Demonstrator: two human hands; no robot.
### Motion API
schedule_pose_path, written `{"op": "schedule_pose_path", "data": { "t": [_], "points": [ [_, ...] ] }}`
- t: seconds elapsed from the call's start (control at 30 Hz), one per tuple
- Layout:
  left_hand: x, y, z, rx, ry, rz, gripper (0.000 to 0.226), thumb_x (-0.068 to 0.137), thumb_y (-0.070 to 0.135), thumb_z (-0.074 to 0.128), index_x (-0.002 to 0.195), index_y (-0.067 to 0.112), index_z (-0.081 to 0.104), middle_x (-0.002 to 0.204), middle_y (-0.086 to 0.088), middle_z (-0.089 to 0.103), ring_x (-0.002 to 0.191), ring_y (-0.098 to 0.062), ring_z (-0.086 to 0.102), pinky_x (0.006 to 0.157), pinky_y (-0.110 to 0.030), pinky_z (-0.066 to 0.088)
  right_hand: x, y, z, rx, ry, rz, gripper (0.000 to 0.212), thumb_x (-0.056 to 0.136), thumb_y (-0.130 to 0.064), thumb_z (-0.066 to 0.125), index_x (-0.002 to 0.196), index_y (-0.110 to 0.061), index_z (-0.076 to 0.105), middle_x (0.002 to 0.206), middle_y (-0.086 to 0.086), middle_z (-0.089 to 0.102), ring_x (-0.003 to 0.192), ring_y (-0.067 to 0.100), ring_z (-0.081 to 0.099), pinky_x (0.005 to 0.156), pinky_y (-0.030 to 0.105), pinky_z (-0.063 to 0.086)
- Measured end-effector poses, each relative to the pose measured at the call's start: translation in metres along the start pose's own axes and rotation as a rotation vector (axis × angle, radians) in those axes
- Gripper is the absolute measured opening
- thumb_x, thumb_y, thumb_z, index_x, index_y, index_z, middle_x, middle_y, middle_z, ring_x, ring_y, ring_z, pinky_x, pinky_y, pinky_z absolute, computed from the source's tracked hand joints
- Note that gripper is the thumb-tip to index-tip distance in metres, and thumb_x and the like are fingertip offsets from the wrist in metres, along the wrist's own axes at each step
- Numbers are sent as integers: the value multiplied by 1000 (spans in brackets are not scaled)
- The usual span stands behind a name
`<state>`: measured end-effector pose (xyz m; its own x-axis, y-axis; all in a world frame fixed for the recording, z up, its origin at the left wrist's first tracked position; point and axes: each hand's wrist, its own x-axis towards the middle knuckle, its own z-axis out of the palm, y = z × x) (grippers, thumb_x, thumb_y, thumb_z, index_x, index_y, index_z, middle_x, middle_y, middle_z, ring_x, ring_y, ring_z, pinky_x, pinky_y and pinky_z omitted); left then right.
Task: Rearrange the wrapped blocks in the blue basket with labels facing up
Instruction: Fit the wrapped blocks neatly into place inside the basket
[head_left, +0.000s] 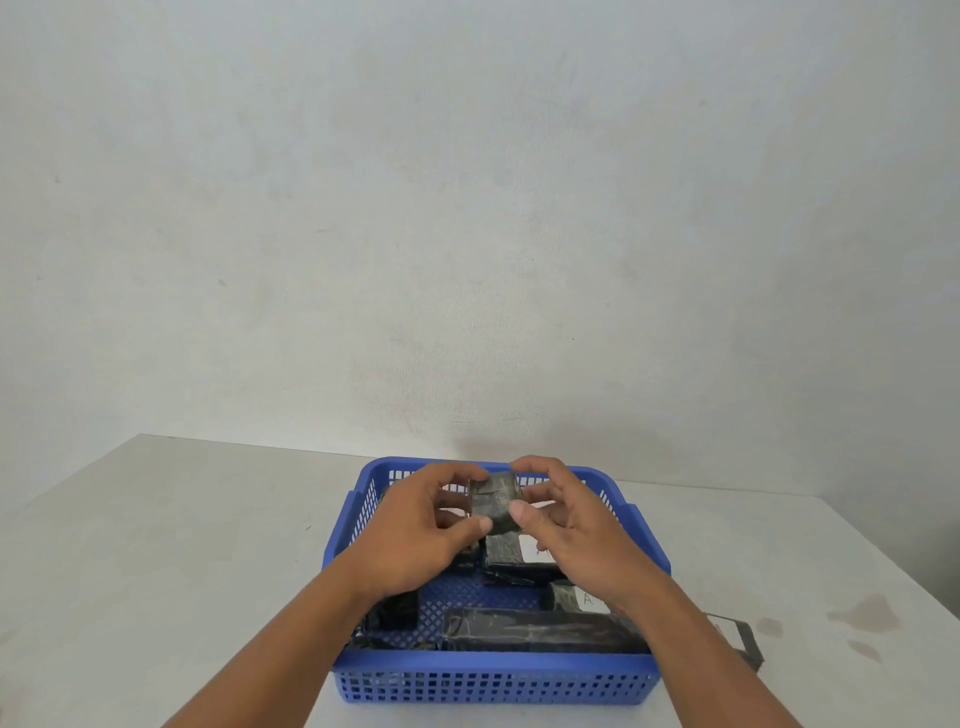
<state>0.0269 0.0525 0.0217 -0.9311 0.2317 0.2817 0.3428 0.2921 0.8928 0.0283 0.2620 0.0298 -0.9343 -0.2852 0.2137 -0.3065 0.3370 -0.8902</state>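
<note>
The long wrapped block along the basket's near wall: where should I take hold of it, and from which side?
Grip the long wrapped block across its narrow width near the middle, coming from above. It lies flat against the blue basket's near wall, so its ends and front are boxed in; only the top is open. Both hands are busy with the small block.

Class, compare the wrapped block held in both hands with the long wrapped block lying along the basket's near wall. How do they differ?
The held block is short and lifted above the blue basket by the left hand and right hand; the long block is elongated, lying flat, untouched. Both are dark and wrapped.
</note>
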Motion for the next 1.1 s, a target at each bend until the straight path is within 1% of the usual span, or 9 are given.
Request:
{"op": "schedule_pose_path", "data": {
  "t": [0.17, 0.33, 0.47, 0.57, 0.63, 0.8, 0.87, 1.0, 1.1],
  "points": [
    [2, -9, 4, 16, 40, 36, 28, 94, 33, 63, 120, 43, 58, 114, 11, 71, 102, -3, 67, 85, -26, 56, -3, 12, 5, 54, 17, -68, 56, 89, -16, 72, 133, -46, 54, 112, -2, 59, 83, 11, 64, 78, 29, 56],
    [0, -15, 7, 26, 87, 80, 41, 89, 51, 55, 122, 28, 64, 105, 9, 74, 96, -8, 70, 84, -33, 56, 1, 20, 7, -103, 85, -99, 48, 90, -24, 70, 131, -45, 55, 121, -14, 58, 103, 1, 59, 82, 18, 51],
    [-2, -19, 6, 28, 10, 97, 45, 92, 58, 51, 126, 31, 61, 107, 12, 72, 99, -7, 68, 84, -27, 53, 3, 25, 9, -155, 96, -123, 44, 88, -51, 65, 129, -39, 57, 117, -21, 66, 108, -3, 60, 88, 22, 51],
    [-4, -22, 5, 54, -27, 53, 65, 83, 61, 61, 141, 41, 40, 117, 11, 64, 105, -4, 65, 89, -26, 54, 2, 26, 10, -209, 156, -114, 69, 76, -81, 49, 134, -44, 49, 101, -19, 63, 97, -6, 58, 78, 12, 48],
    [-4, -23, 5, 103, -30, 58, 64, 86, 52, 64, 142, 46, 33, 120, 14, 59, 106, 0, 63, 87, -21, 53, 3, 27, 10, -206, 157, -106, 73, 73, -86, 47, 133, -45, 49, 92, -16, 63, 93, -2, 60, 76, 16, 51],
    [-1, -26, 3, 155, 13, 73, 38, 98, 31, 53, 135, 35, 47, 115, 9, 68, 104, -5, 65, 91, -39, 55, 3, 28, 13, -189, 41, -117, 69, 80, -72, 57, 139, -40, 43, 88, -14, 69, 88, 6, 67, 81, 32, 55],
    [-1, -25, 3, 181, 30, 89, 37, 98, 30, 53, 135, 35, 48, 114, 13, 67, 103, -3, 64, 90, -37, 55, 2, 29, 14, -190, 14, -130, 62, 87, -63, 55, 143, -40, 39, 92, -9, 69, 90, 7, 67, 85, 34, 55],
    [-3, -21, 4, 227, 75, 191, 38, 95, 29, 60, 122, 53, 48, 112, 40, 58, 106, 8, 57, 79, -10, 49, 1, 29, 13, -225, 23, -133, 54, 99, -43, 50, 149, -42, 30, 102, -5, 68, 93, 4, 68, 90, 34, 53],
    [-3, -21, 5, 231, 82, 177, 34, 93, 37, 61, 125, 45, 52, 103, 31, 62, 96, 0, 62, 74, -16, 51, 2, 28, 13, -218, 59, -146, 50, 102, -35, 48, 149, -41, 31, 92, -8, 69, 88, 5, 68, 80, 21, 52]
  ]
}}
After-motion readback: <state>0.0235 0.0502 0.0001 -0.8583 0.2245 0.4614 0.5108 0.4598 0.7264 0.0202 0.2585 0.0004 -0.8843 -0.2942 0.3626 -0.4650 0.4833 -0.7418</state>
